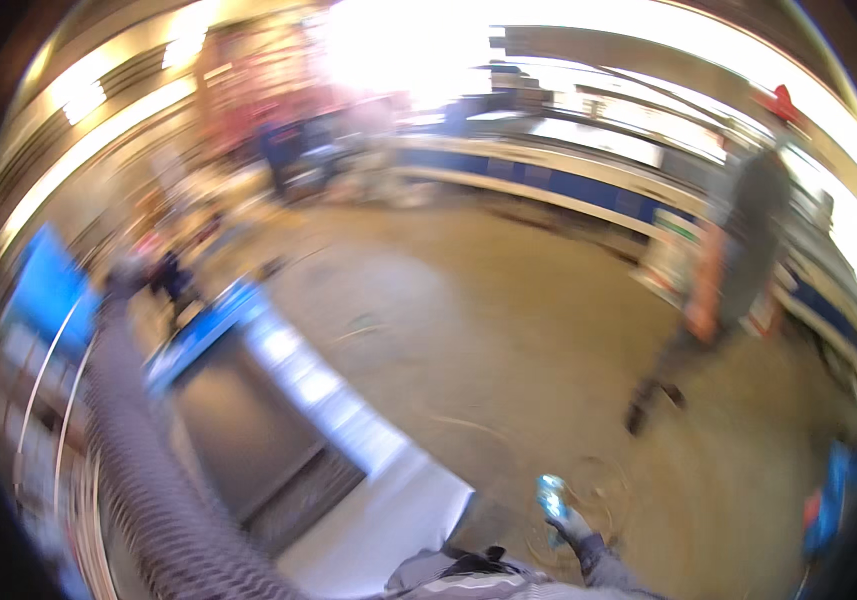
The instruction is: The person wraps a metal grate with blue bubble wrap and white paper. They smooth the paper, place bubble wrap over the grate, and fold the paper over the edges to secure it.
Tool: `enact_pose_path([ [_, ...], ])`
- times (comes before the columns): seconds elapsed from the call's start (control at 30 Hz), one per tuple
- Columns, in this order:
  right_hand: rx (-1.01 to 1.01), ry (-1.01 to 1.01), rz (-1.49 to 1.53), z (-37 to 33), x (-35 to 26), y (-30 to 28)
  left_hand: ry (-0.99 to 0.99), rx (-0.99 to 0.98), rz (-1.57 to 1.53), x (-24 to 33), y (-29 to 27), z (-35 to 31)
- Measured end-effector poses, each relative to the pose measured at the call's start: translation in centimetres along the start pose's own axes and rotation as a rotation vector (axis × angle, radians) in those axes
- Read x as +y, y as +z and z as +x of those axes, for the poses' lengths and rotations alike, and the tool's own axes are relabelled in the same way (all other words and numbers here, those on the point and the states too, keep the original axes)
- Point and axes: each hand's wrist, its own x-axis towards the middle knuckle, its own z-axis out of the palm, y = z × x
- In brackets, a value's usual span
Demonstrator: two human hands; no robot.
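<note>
My right hand (570, 524), in a grey glove, is low in the view, right of the middle, over the brown floor. Its fingers are closed round a small shiny light-blue object (550, 492), which sticks up past them. Motion blur hides what kind of thing it is. My left hand does not show. Left of my body, apart from my right hand, stands a blue-edged machine (198, 352) with a bright metal top (388, 510) and a dark recess.
A thick ridged grey hose (138, 440) runs down the left side. On the right a person (748, 220) in dark clothes is in mid-stride beside a long white and blue machine (548, 180). A blue object (830, 500) stands at the far right. Brown floor (428, 310) lies between.
</note>
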Motion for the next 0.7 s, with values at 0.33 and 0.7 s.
enact_pose_path([
  [0.33, 0.104, 0.456, -0.194, -1.4, 3.2, 0.4, 0.127, -0.092, -0.376, 4.4, 12.8, -9.2],
  [0.7, -0.098, 0.634, -0.343, -7.9, 10.3, 3.8, -1.066, -1.775, -0.843, 12.3, 21.0, -72.3],
])
